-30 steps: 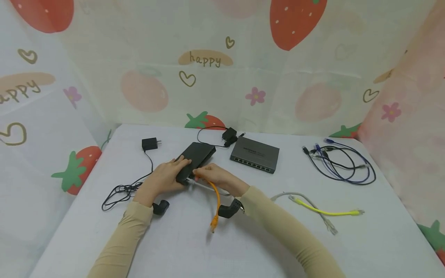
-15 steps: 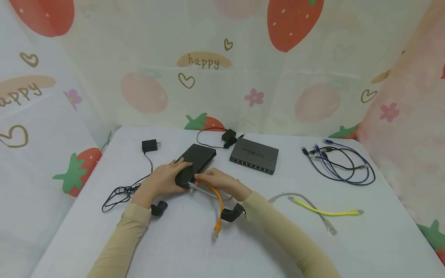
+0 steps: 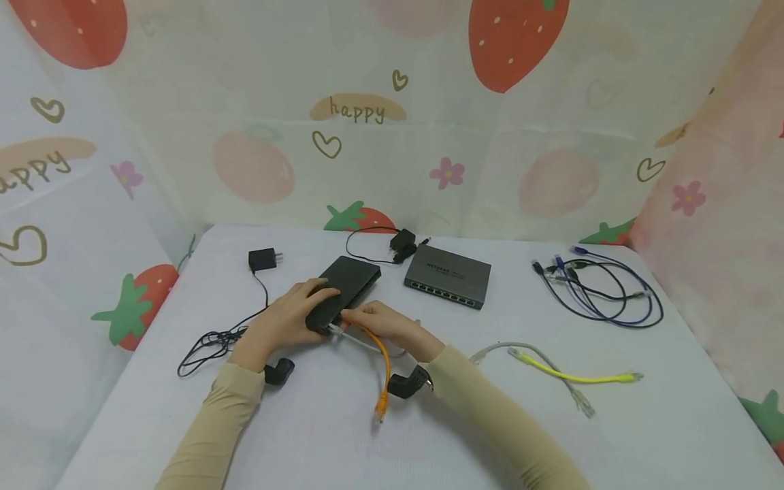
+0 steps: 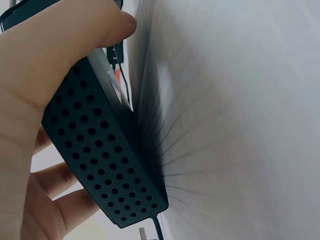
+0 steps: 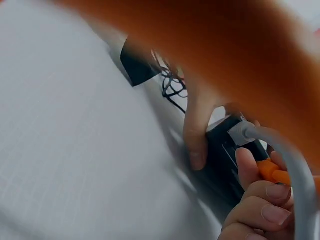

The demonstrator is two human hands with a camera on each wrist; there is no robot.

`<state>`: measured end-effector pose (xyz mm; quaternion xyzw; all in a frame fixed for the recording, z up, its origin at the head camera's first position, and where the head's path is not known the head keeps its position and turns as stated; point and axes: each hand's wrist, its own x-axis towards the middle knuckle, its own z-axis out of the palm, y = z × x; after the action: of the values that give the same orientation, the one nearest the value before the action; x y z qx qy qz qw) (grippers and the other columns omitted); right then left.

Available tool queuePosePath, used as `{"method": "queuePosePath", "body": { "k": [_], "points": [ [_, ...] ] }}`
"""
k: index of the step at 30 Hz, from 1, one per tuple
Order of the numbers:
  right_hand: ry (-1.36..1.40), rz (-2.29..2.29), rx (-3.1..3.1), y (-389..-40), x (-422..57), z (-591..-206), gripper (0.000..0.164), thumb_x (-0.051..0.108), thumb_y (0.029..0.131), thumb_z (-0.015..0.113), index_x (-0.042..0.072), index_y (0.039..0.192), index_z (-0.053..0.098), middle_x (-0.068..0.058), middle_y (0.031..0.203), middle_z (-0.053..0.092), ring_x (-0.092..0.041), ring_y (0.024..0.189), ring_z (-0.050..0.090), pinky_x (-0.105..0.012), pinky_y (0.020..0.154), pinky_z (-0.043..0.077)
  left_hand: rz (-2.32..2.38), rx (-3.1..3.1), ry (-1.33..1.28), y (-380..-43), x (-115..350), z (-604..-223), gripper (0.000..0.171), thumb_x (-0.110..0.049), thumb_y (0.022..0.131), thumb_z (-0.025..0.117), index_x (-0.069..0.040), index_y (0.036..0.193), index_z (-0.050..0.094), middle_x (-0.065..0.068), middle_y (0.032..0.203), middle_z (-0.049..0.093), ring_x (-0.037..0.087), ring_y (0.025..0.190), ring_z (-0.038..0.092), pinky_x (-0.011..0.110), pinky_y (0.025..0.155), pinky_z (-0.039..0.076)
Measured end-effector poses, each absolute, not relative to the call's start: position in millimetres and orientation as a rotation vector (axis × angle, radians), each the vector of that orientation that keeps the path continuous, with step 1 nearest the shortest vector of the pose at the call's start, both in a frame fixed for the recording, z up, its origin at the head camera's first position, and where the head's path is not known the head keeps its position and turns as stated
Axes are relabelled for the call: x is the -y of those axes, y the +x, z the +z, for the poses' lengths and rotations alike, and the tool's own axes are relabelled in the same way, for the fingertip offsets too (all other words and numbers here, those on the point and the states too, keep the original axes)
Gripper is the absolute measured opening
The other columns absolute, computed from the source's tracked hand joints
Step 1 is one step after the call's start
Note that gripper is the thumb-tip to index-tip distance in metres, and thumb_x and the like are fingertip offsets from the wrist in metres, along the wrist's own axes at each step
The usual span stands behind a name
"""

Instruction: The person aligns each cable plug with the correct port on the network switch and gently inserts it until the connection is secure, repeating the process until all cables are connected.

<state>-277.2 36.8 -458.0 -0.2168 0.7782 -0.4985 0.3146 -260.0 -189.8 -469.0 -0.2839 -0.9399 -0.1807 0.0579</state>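
**Pinched at the black box (image 3: 352,273): the orange cable (image 3: 387,367)**

By the right grip (image 3: 392,322), drawn down to a pinch between thumb and curled fingers, one end of the orange cable was held at the port edge of the black box. The tip was hidden, so whether it was seated in a port could not be told. The other end was left hanging toward the near side of the bench (image 3: 331,442). The black box was clasped by the left grip (image 3: 278,327), with thumb and fingers spread around it and its perforated side (image 4: 100,155) shown to the left wrist. Beside the pinched end, a grey cable (image 5: 282,141) was fitted by its plug into the same edge.

Farther out, a black adapter (image 3: 262,259) and its coiled cord (image 3: 211,344) were set to the left. Behind the box a second adapter (image 3: 402,239) was placed, and to its right a grey switch (image 3: 448,272). At the far right, black and blue cables (image 3: 603,289) were looped together; nearer, a yellow cable (image 3: 588,378) was laid across a grey length (image 3: 576,395). The bench was backed by strawberry-printed cloth (image 3: 367,163).
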Motion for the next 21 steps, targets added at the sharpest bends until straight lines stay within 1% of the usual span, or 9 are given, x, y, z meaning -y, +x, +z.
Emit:
{"method": "queuePosePath", "body": {
  "k": [1,2,4,6,8,11,13,15,21],
  "points": [
    [-0.58,-1.31,-2.056,-277,-38,-458,0.041,0.037,0.097,0.045,0.005,0.095,0.07,0.003,0.05,0.035,-0.012,0.048,0.03,-0.023,0.052,0.029,-0.55,2.839,-0.871,-260,190,-469,0.076,-0.037,0.068,0.081,-0.025,0.134,0.045,0.01,0.139,0.039,0.032,0.123,0.042,0.049,0.093,0.043],
    [-0.595,-1.302,-2.072,-277,-39,-458,0.04,0.036,0.097,0.045,0.006,0.096,0.07,0.005,0.054,0.042,-0.009,0.052,0.035,-0.022,0.055,0.031,-0.55,2.827,-0.883,-261,189,-470,0.075,-0.036,0.068,0.08,-0.024,0.133,0.045,0.009,0.138,0.04,0.032,0.122,0.043,0.049,0.093,0.043],
    [-0.621,-1.266,-2.121,-276,-43,-457,0.038,0.035,0.097,0.045,0.008,0.099,0.071,0.001,0.064,0.054,-0.009,0.059,0.04,-0.021,0.06,0.034,-0.55,2.805,-0.897,-261,189,-471,0.074,-0.036,0.067,0.081,-0.023,0.132,0.047,0.009,0.135,0.043,0.032,0.12,0.044,0.047,0.094,0.043],
    [-0.68,-1.214,-2.183,-276,-50,-455,0.035,0.034,0.097,0.045,0.01,0.102,0.071,-0.001,0.071,0.058,-0.01,0.062,0.043,-0.022,0.061,0.036,-0.545,2.796,-0.901,-262,188,-471,0.072,-0.036,0.067,0.081,-0.023,0.13,0.048,0.008,0.132,0.045,0.031,0.119,0.046,0.047,0.094,0.043],
    [-0.751,-1.138,-2.274,-275,-61,-451,0.032,0.031,0.098,0.046,0.011,0.104,0.07,-0.002,0.087,0.064,-0.008,0.071,0.048,-0.021,0.065,0.041,-0.537,2.791,-0.903,-262,188,-471,0.072,-0.035,0.066,0.082,-0.022,0.129,0.049,0.007,0.13,0.047,0.03,0.117,0.047,0.046,0.094,0.043],
    [-0.849,-1.028,-2.415,-271,-82,-440,0.029,0.029,0.097,0.048,0.009,0.106,0.068,-0.006,0.085,0.063,-0.01,0.068,0.05,-0.022,0.06,0.043,-0.503,2.789,-0.896,-261,187,-470,0.072,-0.035,0.065,0.082,-0.024,0.128,0.05,0.006,0.128,0.049,0.03,0.114,0.05,0.046,0.093,0.044],
    [-0.866,-0.965,-2.52,-267,-98,-432,0.028,0.027,0.096,0.049,0.008,0.106,0.067,-0.007,0.091,0.065,-0.01,0.071,0.053,-0.023,0.061,0.045,-0.469,2.774,-0.904,-262,187,-470,0.073,-0.036,0.064,0.082,-0.024,0.128,0.05,0.007,0.127,0.05,0.031,0.111,0.053,0.047,0.093,0.044],
    [-0.856,-0.931,-2.603,-262,-114,-424,0.028,0.027,0.096,0.051,0.007,0.106,0.067,-0.007,0.086,0.065,-0.01,0.068,0.051,-0.024,0.059,0.044,-0.436,2.759,-0.907,-263,187,-471,0.072,-0.037,0.063,0.083,-0.024,0.127,0.051,0.007,0.125,0.052,0.032,0.109,0.054,0.048,0.093,0.043],
    [-0.77,-0.931,-2.668,-252,-162,-408,0.029,0.025,0.096,0.051,0.003,0.109,0.064,-0.01,0.082,0.064,-0.012,0.064,0.054,-0.026,0.056,0.045,-0.413,2.754,-0.894,-261,189,-471,0.073,-0.037,0.062,0.083,-0.026,0.127,0.052,0.007,0.125,0.053,0.03,0.112,0.05,0.046,0.093,0.043]
  ]
}}
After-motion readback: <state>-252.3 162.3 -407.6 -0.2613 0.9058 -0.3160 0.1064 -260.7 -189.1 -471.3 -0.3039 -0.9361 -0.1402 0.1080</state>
